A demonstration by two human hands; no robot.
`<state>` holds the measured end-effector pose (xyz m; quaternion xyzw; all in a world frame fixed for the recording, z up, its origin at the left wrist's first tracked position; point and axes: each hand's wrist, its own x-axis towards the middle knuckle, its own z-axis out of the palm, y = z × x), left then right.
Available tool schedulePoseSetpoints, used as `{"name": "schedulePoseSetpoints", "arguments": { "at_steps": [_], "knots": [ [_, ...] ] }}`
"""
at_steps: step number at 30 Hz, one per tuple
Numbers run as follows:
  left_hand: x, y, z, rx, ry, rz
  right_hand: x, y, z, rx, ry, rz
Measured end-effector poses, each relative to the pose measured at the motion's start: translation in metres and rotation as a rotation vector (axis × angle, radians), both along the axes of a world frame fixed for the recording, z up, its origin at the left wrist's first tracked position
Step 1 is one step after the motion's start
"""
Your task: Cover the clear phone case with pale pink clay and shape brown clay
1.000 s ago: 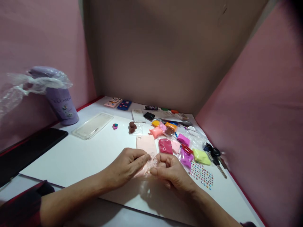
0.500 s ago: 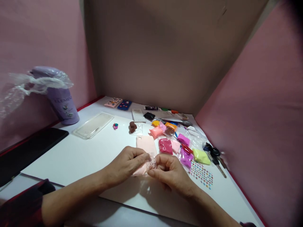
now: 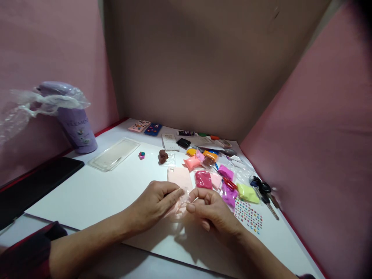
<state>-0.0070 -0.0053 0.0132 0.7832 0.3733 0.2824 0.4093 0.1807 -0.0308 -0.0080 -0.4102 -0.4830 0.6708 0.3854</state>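
While clasping the pink packet (image 3: pixel 177 210) in the left hand (image 3: pixel 155 205) over the white board (image 3: pixel 122 182), cannot tell whether pinching its crumpled edge with the right hand (image 3: pixel 215 214), curled there. Apparently not emptied yet; note the brown lump (image 3: pixel 163 156), already bare, beyond the pale pink case (image 3: pixel 178 176). Hemmed rightward by the crimson packet (image 3: pixel 204 179) and gem stickers (image 3: pixel 248 215).

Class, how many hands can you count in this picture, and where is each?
2: the left hand grips a pinkish clear packet; the right hand is at the packet's right edge. No other hand shows.
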Motion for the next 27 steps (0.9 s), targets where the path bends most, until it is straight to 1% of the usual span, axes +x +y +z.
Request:
{"name": "schedulePoseSetpoints", "arguments": {
  "at_steps": [3, 7, 10, 15, 19, 21, 24, 27],
  "knots": [
    [0.0002, 0.0009, 0.0007, 0.029, 0.015, 0.012, 0.0003, -0.0008, 0.0000, 0.018, -0.049, -0.022],
    [0.0010, 0.0001, 0.0023, 0.123, 0.058, 0.006, -0.0004, -0.0014, -0.0001, 0.035, -0.077, 0.017],
    [0.0011, -0.0004, 0.0028, 0.144, 0.066, 0.012, 0.0001, -0.0009, 0.0005, 0.037, -0.086, 0.038],
    [-0.0004, 0.0004, 0.0002, 0.088, 0.034, 0.019, -0.0001, -0.0009, -0.0003, 0.075, -0.102, 0.012],
    [-0.0020, 0.0011, -0.0033, 0.021, -0.005, 0.003, -0.0034, -0.0044, -0.0031, 0.173, -0.164, -0.035],
    [-0.0023, 0.0009, -0.0040, -0.013, -0.024, 0.007, -0.0042, -0.0062, -0.0033, 0.216, -0.172, -0.037],
    [-0.0020, 0.0001, -0.0028, -0.052, -0.050, 0.011, -0.0031, -0.0078, -0.0014, 0.240, -0.141, -0.034],
    [-0.0009, -0.0006, 0.0003, -0.095, -0.061, 0.007, -0.0010, -0.0078, 0.0007, 0.261, -0.084, -0.088]
  ]
}}
